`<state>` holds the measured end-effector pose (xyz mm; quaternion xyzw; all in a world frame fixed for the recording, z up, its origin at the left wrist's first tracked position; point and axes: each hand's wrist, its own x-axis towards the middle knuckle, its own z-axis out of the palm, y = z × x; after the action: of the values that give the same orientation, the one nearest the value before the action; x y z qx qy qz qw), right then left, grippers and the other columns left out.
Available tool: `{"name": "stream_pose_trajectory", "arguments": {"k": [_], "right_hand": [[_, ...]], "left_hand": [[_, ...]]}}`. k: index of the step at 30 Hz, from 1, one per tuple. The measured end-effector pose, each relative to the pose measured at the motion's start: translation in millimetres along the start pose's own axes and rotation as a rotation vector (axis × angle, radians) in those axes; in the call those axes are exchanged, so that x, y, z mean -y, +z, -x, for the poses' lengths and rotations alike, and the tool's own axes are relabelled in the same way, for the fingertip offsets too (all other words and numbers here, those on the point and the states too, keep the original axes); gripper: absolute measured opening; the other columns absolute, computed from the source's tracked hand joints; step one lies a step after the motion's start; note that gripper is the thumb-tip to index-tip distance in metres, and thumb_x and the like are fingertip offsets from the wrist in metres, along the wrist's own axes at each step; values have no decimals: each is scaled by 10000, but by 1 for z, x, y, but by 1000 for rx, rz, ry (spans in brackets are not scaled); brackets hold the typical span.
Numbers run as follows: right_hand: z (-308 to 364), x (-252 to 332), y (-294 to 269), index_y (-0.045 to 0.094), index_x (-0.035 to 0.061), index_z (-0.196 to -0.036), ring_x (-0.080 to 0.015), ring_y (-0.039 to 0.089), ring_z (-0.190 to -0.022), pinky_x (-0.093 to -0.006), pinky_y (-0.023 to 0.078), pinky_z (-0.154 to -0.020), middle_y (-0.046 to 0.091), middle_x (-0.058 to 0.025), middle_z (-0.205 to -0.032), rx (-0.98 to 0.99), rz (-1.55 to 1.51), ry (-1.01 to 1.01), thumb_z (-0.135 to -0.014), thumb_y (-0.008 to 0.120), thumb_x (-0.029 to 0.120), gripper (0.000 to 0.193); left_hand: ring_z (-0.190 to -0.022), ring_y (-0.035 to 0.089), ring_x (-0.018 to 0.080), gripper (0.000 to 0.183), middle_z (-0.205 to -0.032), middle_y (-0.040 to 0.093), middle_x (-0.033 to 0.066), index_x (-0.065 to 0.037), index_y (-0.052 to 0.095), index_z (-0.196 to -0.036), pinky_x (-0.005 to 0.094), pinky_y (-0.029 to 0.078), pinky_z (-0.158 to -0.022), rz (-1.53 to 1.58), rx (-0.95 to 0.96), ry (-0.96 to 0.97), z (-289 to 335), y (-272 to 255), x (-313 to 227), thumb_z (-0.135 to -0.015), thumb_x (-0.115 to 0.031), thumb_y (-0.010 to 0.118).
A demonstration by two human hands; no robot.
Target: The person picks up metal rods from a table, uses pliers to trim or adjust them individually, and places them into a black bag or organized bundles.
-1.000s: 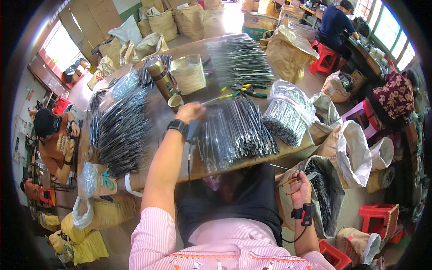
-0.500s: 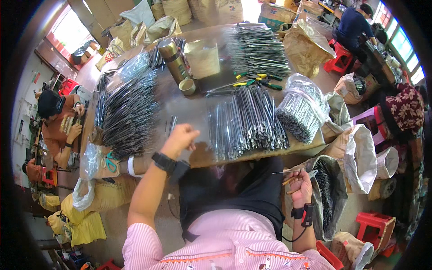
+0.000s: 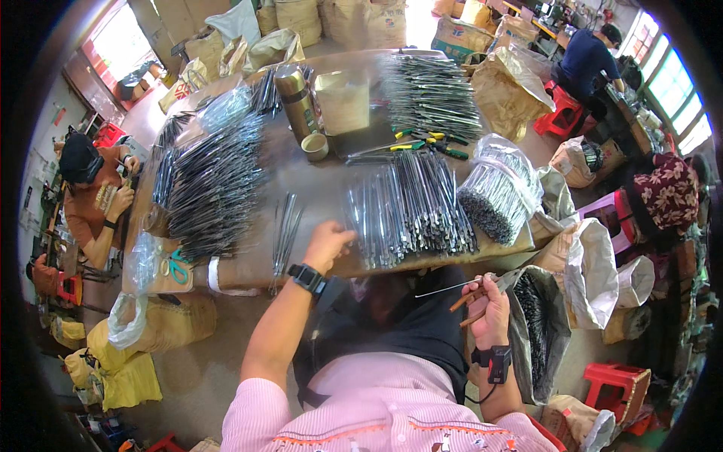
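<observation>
My left hand [image 3: 329, 245] is over the front of the table, its fingers curled together beside a row of thin dark metal rods [image 3: 422, 203]. Whether anything is pinched in those fingers I cannot make out. To its left lies a small loose bunch of similar rods [image 3: 285, 235]. Over the right side of my lap, my right hand [image 3: 489, 313] is closed around pliers with orange-brown handles [image 3: 464, 300]. A single thin rod [image 3: 440, 291] sticks out leftward from the same hand.
Larger rod heaps lie on the table's left [image 3: 215, 188] and far right [image 3: 433, 94]. A plastic-wrapped bundle [image 3: 499, 188], a flask [image 3: 295, 98], a cup [image 3: 315, 146] and yellow-green-handled pliers [image 3: 440, 143] stand or lie there. An open sack of rods [image 3: 538, 331] is beside my right hand.
My left hand has moved right, from the small bunch toward the row of rods. My right hand has shifted slightly left and turned, showing more of the plier handles.
</observation>
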<state>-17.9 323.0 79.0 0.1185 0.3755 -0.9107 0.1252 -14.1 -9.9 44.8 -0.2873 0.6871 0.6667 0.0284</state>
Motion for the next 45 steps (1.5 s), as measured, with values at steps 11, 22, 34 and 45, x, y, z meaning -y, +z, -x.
{"name": "stream_pose_trajectory", "arguments": {"k": [11, 22, 34, 45], "right_hand": [[10, 22, 30, 504, 41, -924, -177, 557, -739, -342, 486, -713, 556, -72, -804, 78, 131, -204, -889, 528, 48, 43], [19, 12, 80, 509, 16, -956, -179, 623, -724, -334, 535, -719, 612, -121, -854, 274, 184, -255, -875, 578, 44, 110], [28, 9, 70, 507, -6, -983, -199, 640, -746, -304, 543, -667, 616, -133, -862, 254, 236, -237, -873, 581, 29, 137], [36, -22, 78, 562, -12, -909, -148, 632, -707, -264, 519, -642, 642, -103, -829, 280, 333, -63, -824, 614, 4, 101]], "left_hand": [[-816, 656, 212, 193, -891, 628, 97, 33, 574, -1047, 256, 558, -719, 696, 185, 29, 113, -14, -17, -857, 0, 559], [-781, 671, 222, 142, -851, 631, 91, -10, 544, -945, 281, 571, -670, 597, 254, 81, 160, 23, -17, -822, 32, 599], [-739, 663, 186, 148, -804, 640, 82, -12, 565, -892, 269, 548, -648, 456, 258, 244, 169, 31, -22, -787, 48, 650], [-736, 666, 189, 164, -796, 645, 87, 20, 593, -922, 262, 544, -659, 259, 260, 211, 169, 26, -18, -776, 57, 660]]}}
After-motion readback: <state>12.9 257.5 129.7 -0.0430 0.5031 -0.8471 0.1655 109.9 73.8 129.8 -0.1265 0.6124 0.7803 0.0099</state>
